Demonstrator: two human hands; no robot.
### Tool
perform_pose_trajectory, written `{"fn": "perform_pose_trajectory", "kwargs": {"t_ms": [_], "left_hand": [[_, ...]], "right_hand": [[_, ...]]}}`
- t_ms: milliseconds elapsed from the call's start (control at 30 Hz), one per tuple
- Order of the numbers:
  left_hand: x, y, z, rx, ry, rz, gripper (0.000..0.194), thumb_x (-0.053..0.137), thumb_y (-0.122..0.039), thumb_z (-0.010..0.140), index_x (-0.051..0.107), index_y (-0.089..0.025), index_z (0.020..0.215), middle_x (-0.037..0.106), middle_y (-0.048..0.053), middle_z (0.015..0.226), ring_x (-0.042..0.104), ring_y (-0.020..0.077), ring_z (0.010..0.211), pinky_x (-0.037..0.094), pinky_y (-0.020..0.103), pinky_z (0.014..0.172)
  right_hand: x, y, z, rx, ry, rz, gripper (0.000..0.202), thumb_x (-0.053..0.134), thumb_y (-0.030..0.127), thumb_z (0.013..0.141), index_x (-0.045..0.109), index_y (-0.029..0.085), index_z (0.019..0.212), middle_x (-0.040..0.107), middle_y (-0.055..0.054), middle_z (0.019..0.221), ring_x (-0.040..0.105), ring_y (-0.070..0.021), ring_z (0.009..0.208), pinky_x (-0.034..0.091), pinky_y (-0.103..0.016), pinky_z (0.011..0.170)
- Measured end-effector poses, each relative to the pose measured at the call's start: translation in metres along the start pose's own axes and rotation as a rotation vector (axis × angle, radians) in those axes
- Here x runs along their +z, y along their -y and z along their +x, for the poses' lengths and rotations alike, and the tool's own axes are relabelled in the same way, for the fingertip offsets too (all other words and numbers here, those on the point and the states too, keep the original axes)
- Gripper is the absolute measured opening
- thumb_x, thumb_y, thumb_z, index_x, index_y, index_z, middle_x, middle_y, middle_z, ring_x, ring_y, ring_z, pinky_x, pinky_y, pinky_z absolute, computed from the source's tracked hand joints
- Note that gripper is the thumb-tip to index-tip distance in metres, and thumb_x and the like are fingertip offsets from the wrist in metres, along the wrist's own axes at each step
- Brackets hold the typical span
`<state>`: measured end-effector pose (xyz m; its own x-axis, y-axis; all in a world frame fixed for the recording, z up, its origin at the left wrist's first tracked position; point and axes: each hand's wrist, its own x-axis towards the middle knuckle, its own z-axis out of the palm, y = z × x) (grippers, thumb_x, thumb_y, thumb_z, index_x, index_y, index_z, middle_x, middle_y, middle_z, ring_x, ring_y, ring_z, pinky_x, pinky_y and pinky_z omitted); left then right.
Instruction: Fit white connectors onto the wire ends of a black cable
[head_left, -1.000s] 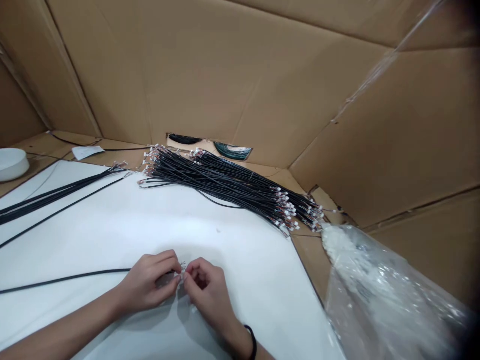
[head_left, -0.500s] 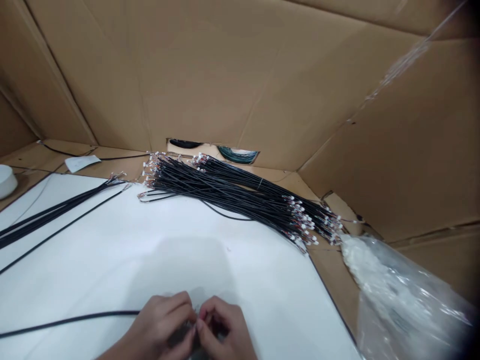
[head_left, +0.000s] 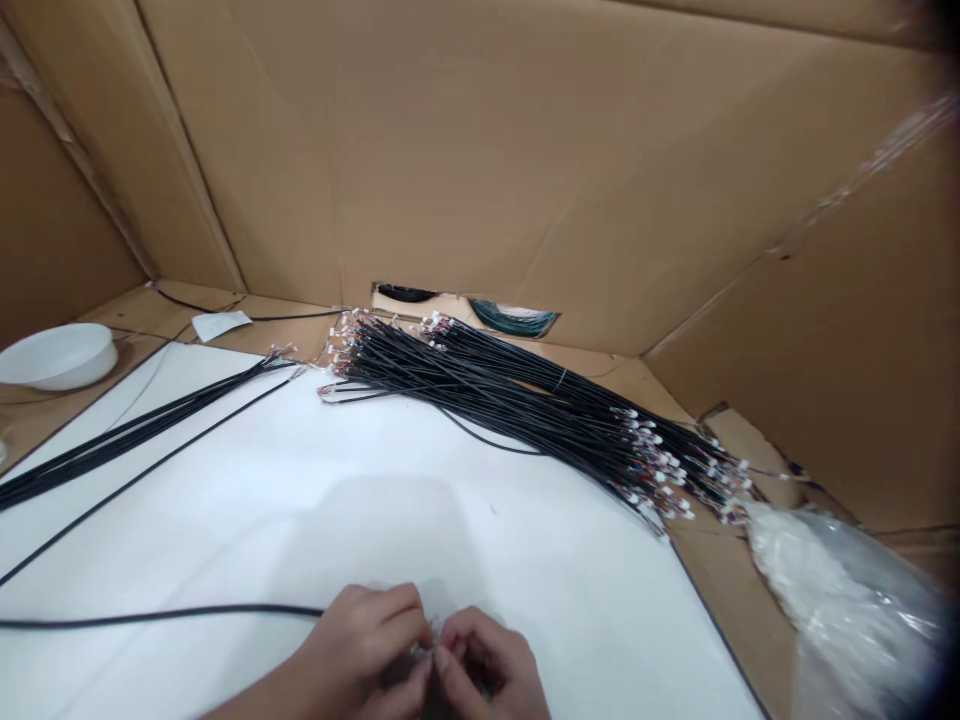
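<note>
A single black cable (head_left: pixel 187 613) runs in from the left edge to my left hand (head_left: pixel 375 645), which is closed around its end. My right hand (head_left: pixel 491 665) is pinched, its fingertips meeting those of my left hand. Fine wire ends show faintly between the fingertips; whatever else the right fingers grip is too small and blurred to name. Both hands are low over the white board (head_left: pixel 315 460), near the bottom edge of the view.
Behind lies a large pile of black cables (head_left: pixel 495 390) with white connectors. More loose cables (head_left: pixel 150 425) lie at the left, near a white bowl (head_left: pixel 64 355) and a paper slip (head_left: pixel 220 324). A plastic bag (head_left: pixel 832 590) of white pieces sits right. Cardboard walls (head_left: pixel 465 150) surround the board.
The view has swung left, so the scene sits further right and more of the white bowl shows. Both hands keep their pinch at the cable end, with little other movement.
</note>
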<state>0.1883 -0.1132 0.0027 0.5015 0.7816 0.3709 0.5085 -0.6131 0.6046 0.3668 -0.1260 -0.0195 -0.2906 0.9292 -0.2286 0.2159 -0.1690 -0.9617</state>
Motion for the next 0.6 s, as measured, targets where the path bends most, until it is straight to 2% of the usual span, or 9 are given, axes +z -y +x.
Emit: {"fn": "perform_pose_trajectory", "kwargs": {"t_ms": [67,267,500,600], "left_hand": [[-0.003,-0.002,0.001,-0.026,0.008,-0.052,0.011,0.046,-0.019,0.082,0.055,-0.019,0.076,0.058,0.002,0.065,0.056,0.0136,0.055,0.036,0.026,0.048],[-0.004,-0.004,-0.003,-0.019,0.004,-0.116,0.009,0.048,-0.019,0.086,0.053,-0.019,0.078,0.056,0.002,0.068,0.052,0.0127,0.057,0.034,0.025,0.049],[-0.005,-0.002,-0.012,0.073,-0.008,-0.097,0.006,0.048,-0.015,0.083,0.053,-0.019,0.081,0.057,0.003,0.07,0.05,0.0127,0.057,0.034,0.025,0.05],[-0.005,-0.002,-0.012,0.085,-0.018,-0.099,0.007,0.049,-0.014,0.082,0.054,-0.018,0.082,0.057,0.004,0.071,0.05,0.0132,0.058,0.034,0.025,0.05]], "right_hand": [[-0.002,0.001,0.001,-0.015,0.052,0.006,0.041,0.055,0.056,0.084,0.057,0.016,0.073,0.048,0.002,0.052,0.044,-0.0095,0.046,0.033,-0.02,0.044],[0.011,-0.001,-0.003,-0.067,-0.07,0.106,0.039,0.058,0.054,0.081,0.054,0.017,0.072,0.044,0.004,0.049,0.039,-0.0074,0.039,0.028,-0.019,0.039],[0.019,0.015,-0.007,-0.148,-0.055,0.118,0.026,0.061,0.039,0.08,0.054,0.017,0.07,0.046,0.004,0.049,0.043,-0.0079,0.04,0.028,-0.018,0.039],[0.019,0.013,-0.006,-0.188,-0.073,0.114,0.022,0.06,0.036,0.08,0.055,0.016,0.07,0.046,0.004,0.05,0.043,-0.0077,0.04,0.029,-0.018,0.039]]}}
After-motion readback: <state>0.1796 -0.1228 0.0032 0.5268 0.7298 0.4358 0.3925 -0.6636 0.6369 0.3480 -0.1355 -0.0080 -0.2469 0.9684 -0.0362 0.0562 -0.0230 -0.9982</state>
